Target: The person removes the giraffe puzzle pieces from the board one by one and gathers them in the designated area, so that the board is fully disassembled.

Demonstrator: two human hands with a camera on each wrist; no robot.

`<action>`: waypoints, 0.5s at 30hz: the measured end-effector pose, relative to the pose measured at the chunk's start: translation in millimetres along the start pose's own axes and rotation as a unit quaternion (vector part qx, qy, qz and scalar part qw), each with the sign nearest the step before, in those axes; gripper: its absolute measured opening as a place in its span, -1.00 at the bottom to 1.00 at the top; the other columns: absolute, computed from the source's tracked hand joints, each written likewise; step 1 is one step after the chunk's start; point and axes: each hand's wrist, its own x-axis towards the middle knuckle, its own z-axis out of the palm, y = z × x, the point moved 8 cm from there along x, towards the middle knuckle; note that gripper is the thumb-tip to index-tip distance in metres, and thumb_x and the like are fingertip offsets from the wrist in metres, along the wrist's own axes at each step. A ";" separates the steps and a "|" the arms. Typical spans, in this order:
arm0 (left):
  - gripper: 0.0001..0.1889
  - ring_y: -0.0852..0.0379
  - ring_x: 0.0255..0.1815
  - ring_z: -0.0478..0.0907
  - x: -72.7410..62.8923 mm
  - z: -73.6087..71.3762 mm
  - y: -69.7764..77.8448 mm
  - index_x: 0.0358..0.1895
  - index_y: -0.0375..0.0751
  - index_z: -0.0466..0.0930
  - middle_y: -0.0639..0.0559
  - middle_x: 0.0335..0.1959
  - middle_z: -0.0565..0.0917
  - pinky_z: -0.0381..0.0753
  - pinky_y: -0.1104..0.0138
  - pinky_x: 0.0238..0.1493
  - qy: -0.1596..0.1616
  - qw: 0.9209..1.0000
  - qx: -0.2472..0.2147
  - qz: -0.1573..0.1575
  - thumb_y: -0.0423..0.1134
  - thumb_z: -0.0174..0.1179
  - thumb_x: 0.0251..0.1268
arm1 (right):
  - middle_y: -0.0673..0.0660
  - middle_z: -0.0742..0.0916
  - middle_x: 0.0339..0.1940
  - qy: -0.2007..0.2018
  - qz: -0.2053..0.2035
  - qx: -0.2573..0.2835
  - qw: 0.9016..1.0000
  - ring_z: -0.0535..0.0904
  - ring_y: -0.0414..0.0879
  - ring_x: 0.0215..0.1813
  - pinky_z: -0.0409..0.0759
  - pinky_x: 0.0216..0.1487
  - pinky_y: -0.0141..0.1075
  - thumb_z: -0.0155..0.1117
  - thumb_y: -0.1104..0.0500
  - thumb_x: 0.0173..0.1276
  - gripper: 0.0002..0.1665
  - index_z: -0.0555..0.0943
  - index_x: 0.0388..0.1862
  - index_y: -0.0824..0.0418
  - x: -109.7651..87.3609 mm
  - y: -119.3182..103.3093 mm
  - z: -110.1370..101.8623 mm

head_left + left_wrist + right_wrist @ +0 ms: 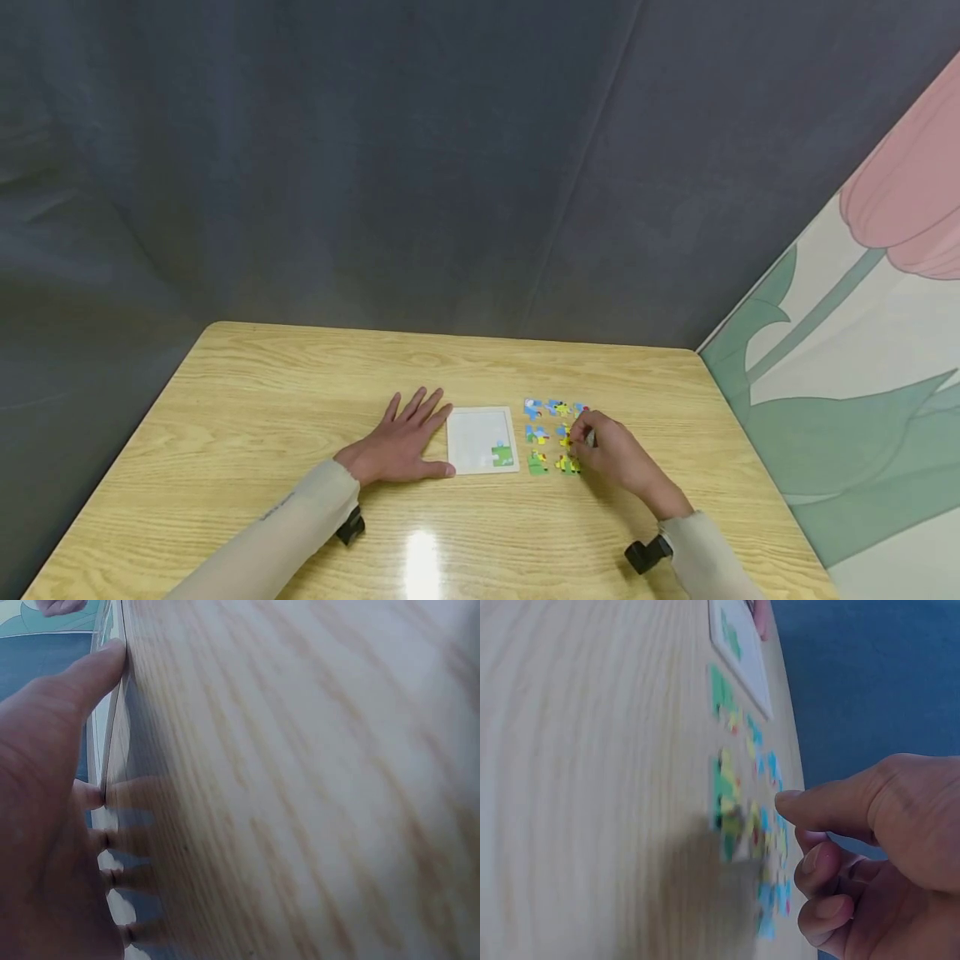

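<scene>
A square white puzzle tray (472,433) lies on the wooden table with one green puzzle piece (502,456) in its lower right corner. My left hand (401,446) rests spread beside the tray, thumb and index fingertips right at its left edge. Over the right side of several loose, colourful puzzle pieces (537,463) is my right hand (611,450), its fingers bent. From the right wrist, the thumb (829,806) is seen close over the pieces, and no piece shows between it and the curled fingers (825,870). The index finger is mostly hidden behind the thumb.
The loose pieces stand in rows right of the tray, blue ones (532,407) at the back. A dark curtain (420,183) hangs behind the table (300,375). On the right is a wall with a painted flower (907,208). Black straps (648,554) circle both wrists.
</scene>
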 end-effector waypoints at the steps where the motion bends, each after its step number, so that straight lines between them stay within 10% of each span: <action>1: 0.04 -0.25 0.85 -0.30 0.1 -0.1 -0.1 0.78 -0.08 -0.02 -0.12 0.83 -0.19 -0.33 -0.35 0.73 -0.001 1.000 0.000 -0.001 0.40 0.16 0.47 | 0.06 0.70 -0.23 -0.001 -0.004 -0.002 1.000 0.44 -0.18 -0.37 0.42 -0.38 -0.40 0.37 0.37 0.48 -0.86 0.57 -0.17 0.20 2.5 -3.2 0.7; 15: 0.03 -0.28 0.84 -0.28 -0.5 -0.6 0.0 0.77 -0.12 0.00 -0.15 0.83 -0.17 -0.31 -0.36 0.73 0.001 1.000 -0.001 0.001 0.39 0.17 0.47 | 0.16 0.73 -0.01 -0.067 -0.087 0.007 0.994 0.46 -0.21 -0.33 0.49 -0.31 -0.43 0.42 0.35 0.45 -0.83 0.65 -0.04 0.26 25.2 -63.6 39.3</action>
